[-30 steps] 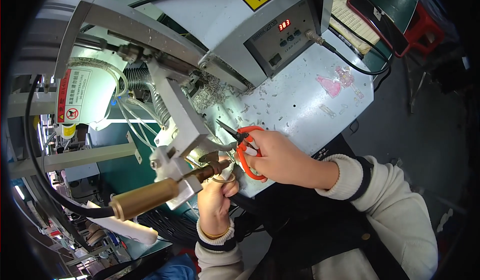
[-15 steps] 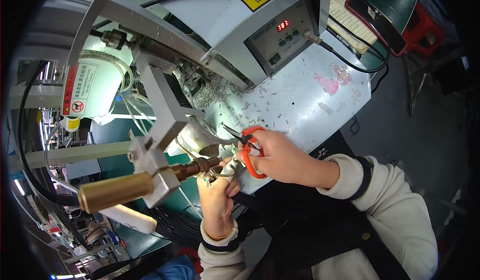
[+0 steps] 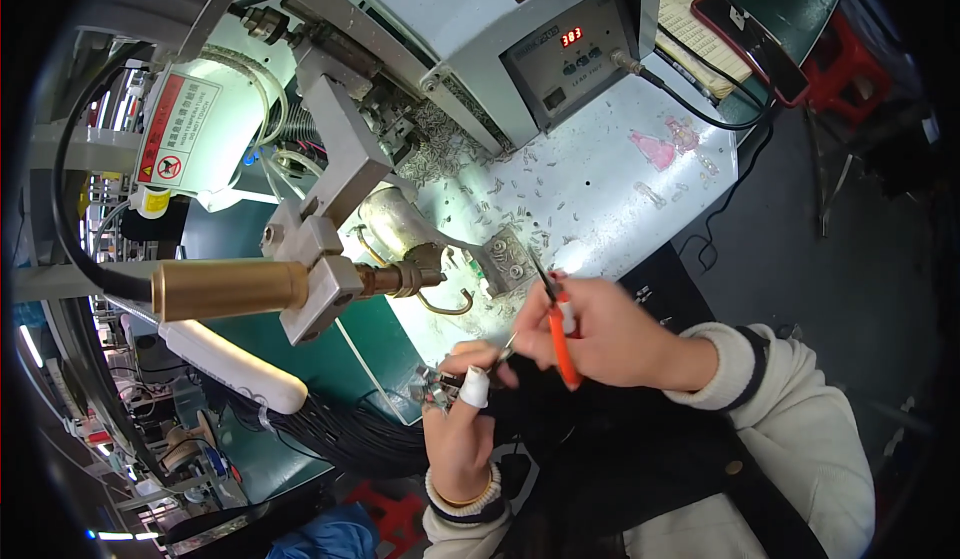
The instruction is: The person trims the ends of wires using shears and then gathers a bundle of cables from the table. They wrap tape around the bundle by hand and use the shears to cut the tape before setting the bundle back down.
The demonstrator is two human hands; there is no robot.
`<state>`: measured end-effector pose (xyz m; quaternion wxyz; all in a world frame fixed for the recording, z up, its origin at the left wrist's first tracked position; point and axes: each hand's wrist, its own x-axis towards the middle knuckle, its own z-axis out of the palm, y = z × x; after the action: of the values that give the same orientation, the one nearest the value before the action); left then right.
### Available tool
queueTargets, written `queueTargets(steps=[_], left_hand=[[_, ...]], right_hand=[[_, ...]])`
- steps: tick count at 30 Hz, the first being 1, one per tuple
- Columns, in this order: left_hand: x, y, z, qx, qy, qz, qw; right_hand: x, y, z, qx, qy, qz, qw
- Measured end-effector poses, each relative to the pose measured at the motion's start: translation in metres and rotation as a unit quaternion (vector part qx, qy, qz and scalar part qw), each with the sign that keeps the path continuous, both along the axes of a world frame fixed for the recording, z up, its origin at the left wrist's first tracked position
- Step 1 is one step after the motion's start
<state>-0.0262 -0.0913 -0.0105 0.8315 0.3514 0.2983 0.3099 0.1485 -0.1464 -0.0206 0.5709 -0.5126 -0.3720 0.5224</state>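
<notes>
Right hand [image 3: 610,334] grip around orange-handled cutters [image 3: 556,324]; left hand [image 3: 462,429] pinching, apparently, a small wired part [image 3: 432,389].

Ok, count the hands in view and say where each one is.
2. The left hand is low at centre, pinching a small metal part; the right hand is beside it, holding orange-handled cutters.

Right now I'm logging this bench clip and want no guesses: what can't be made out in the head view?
- Small metal part pinched in the left hand: too small and partly covered by the fingers to tell its kind.
- Orange-handled cutters in the right hand: the palm hides most of the handles, and the tips are too fine to tell whether they touch the part.
- Brass-coloured tool: its working tip is hidden behind the clamp block.
</notes>
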Motion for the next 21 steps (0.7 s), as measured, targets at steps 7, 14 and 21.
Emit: queueTargets(steps=[7, 14, 21], left_hand=[[0.006, -0.018, -0.004, 0.214, 0.227, -0.041, 0.949], [-0.015, -0.015, -0.015, 0.149, -0.016, -0.112, 0.982], [-0.023, -0.03, 0.019, 0.12, -0.119, 0.019, 0.985]], right_hand=[[0.006, -0.01, 0.028, 0.151, -0.413, -0.151, 0.885], [-0.002, -0.009, 0.006, 0.039, -0.021, 0.045, 0.998], [-0.058, -0.038, -0.041, 0.115, -0.02, 0.278, 0.953]])
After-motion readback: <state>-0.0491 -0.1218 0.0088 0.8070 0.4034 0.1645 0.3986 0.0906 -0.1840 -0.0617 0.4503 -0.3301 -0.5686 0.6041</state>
